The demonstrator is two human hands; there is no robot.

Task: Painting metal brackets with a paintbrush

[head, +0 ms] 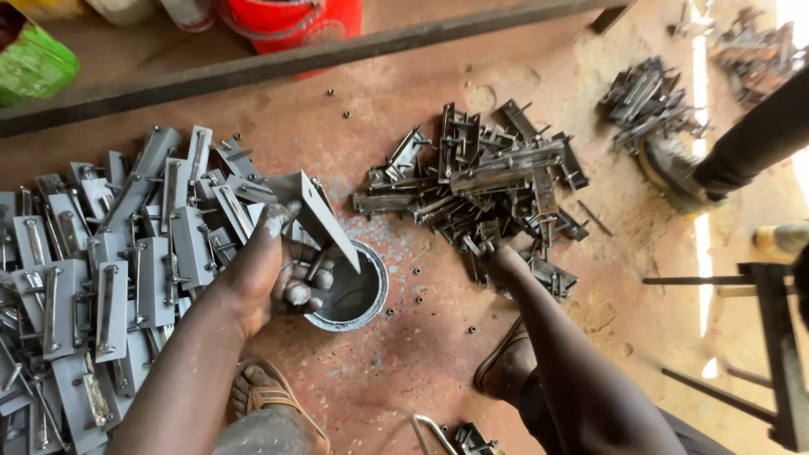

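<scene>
My left hand point(265, 274) grips a grey metal bracket point(316, 215) with a bolt and holds it tilted over a round metal tin point(358, 299) on the reddish floor. A large heap of grey metal latches point(109, 270) lies to the left of that hand. My right hand point(503, 259) reaches into a darker pile of metal brackets point(476, 181) at the centre. Its fingers are hidden among the pieces, so whether they hold one is unclear.
Small nuts point(417, 271) are scattered on the floor around the tin. A long steel bar point(295, 59) crosses the top, with a red bucket point(291, 17) behind it. Another person's shoe and leg point(716, 160) stand at the right by a further pile point(645, 97). My sandalled feet point(261, 392) are below.
</scene>
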